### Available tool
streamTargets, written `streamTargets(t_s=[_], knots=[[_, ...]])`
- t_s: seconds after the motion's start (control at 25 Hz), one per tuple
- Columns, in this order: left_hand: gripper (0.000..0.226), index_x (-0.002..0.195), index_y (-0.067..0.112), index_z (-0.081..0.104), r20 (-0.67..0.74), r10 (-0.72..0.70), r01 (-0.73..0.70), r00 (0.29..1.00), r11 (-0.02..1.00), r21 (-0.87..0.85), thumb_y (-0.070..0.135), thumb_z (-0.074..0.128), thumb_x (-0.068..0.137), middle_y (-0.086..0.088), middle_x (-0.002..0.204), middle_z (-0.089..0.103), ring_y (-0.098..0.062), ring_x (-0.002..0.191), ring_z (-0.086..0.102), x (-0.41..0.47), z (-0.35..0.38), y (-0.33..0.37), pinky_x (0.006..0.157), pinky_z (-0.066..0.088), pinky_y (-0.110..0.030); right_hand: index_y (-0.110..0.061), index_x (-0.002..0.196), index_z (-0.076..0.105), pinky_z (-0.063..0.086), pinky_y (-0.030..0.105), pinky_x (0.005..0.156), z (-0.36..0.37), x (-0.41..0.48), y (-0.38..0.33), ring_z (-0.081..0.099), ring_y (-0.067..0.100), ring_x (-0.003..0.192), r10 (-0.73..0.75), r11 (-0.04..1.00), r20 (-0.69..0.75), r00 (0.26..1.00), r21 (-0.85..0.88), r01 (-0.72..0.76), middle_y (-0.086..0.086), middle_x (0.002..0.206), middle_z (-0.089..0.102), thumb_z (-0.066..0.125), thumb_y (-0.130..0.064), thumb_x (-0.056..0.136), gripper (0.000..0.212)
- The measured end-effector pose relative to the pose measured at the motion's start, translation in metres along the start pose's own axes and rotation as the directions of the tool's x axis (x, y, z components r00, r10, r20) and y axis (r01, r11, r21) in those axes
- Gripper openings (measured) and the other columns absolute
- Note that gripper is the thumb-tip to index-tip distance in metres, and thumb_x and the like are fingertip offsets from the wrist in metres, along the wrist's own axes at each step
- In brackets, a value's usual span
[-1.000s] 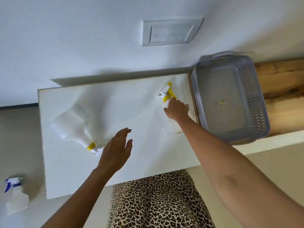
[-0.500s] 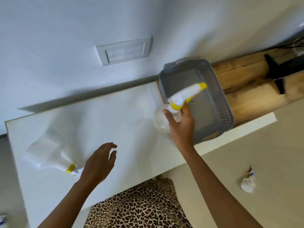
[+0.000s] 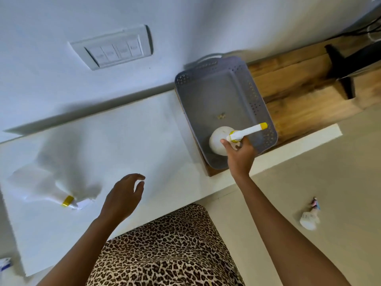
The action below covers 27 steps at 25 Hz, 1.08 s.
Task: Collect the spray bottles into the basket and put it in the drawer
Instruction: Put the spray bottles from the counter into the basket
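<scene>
The white tabletop point(image 3: 127, 141) is the biggest thing in front of me, and at its right end the grey basket point(image 3: 266, 104) stands on a wooden board point(image 3: 305, 100). The basket is of thin plastic with holes in the walls; I think it is light and bends a little, so later I should carry it by both short sides.

My right hand point(image 3: 240, 155) holds the spray bottle point(image 3: 219, 141) over the near corner of the basket, fingers closed around its neck under the yellow collar. It looks light, maybe almost empty, and the round body is smooth, so the neck is the safe place to hold.

A second bottle point(image 3: 41, 182) lies on its side on the tabletop at the left; its yellow collar is also the place to grip. My left hand point(image 3: 123, 197) hovers near it, fingers apart and curved, holding nothing.

One more small bottle point(image 3: 309, 219) lies on the floor point(image 3: 309, 172) at the right.
</scene>
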<state>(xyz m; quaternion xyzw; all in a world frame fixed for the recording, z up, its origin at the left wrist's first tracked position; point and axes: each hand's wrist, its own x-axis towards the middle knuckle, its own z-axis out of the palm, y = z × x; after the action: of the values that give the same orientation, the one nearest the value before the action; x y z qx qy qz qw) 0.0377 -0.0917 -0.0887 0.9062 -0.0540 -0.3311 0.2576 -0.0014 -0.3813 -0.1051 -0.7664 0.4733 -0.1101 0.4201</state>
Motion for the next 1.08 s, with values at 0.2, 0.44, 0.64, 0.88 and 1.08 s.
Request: streamTargets(t_s=[0.2, 0.44, 0.64, 0.88, 1.08], knots=[[0.024, 0.114, 0.022, 0.057, -0.1, -0.069, 0.052, 0.993, 0.986, -0.158, 0.022, 0.05, 0.09, -0.002, 0.126, 0.059, -0.018, 0.101, 0.058, -0.006, 0.02, 0.014, 0.09, 0.046, -0.036, -0.007, 0.112, 0.061, 0.049, 0.031, 0.081, -0.003, 0.011, 0.015, 0.064, 0.027, 0.101, -0.077, 0.996, 0.057, 0.995, -0.047, 0.079, 0.012, 0.107, 0.07, 0.075, -0.03, 0.076, 0.045], [0.049, 0.134, 0.012, 0.038, -0.302, -0.096, 0.08, 0.948, 0.995, -0.065, 0.004, 0.05, 0.087, -0.006, 0.149, 0.033, -0.024, 0.135, 0.034, -0.025, 0.006, -0.01, 0.101, 0.039, -0.041, -0.01, 0.133, 0.047, 0.042, 0.028, 0.093, -0.012, -0.009, 0.022, 0.057, 0.027, 0.113, -0.001, 0.997, 0.19, 0.982, -0.081, 0.017, 0.011, 0.124, 0.061, 0.076, -0.027, 0.076, 0.066], [0.053, 0.128, 0.004, 0.046, -0.417, -0.111, 0.162, 0.902, 0.983, 0.088, -0.014, 0.047, 0.078, -0.018, 0.147, 0.033, -0.036, 0.136, 0.029, -0.042, -0.023, -0.062, 0.102, 0.039, -0.05, -0.005, 0.121, 0.054, 0.043, 0.026, 0.081, -0.004, -0.084, 0.024, 0.056, 0.017, 0.1, 0.005, 0.996, 0.238, 0.971, -0.087, 0.016, 0.015, 0.123, 0.06, 0.059, -0.018, 0.09, 0.034], [0.041, 0.108, 0.008, 0.058, -0.267, 0.037, 0.131, 0.963, 0.801, 0.584, -0.016, 0.048, 0.077, -0.02, 0.155, 0.004, -0.047, 0.14, -0.007, -0.024, -0.048, -0.136, 0.116, 0.003, -0.053, -0.005, 0.114, 0.058, 0.045, 0.025, 0.081, 0.059, -0.137, -0.002, 0.056, 0.015, 0.105, -0.153, 0.967, 0.526, 0.836, -0.096, 0.237, 0.011, 0.116, 0.062, 0.053, -0.012, 0.093, 0.023], [0.013, 0.085, 0.007, 0.056, -0.076, 0.082, 0.016, 0.994, 0.573, 0.82, -0.004, 0.049, 0.082, -0.02, 0.155, -0.004, -0.044, 0.136, -0.017, 0.001, -0.047, -0.172, 0.115, -0.008, -0.054, -0.007, 0.111, 0.06, 0.046, 0.018, 0.078, 0.114, -0.147, -0.027, 0.056, 0.009, 0.1, -0.216, 0.943, 0.613, 0.76, -0.071, 0.326, 0.008, 0.112, 0.064, 0.052, -0.013, 0.094, 0.02]])
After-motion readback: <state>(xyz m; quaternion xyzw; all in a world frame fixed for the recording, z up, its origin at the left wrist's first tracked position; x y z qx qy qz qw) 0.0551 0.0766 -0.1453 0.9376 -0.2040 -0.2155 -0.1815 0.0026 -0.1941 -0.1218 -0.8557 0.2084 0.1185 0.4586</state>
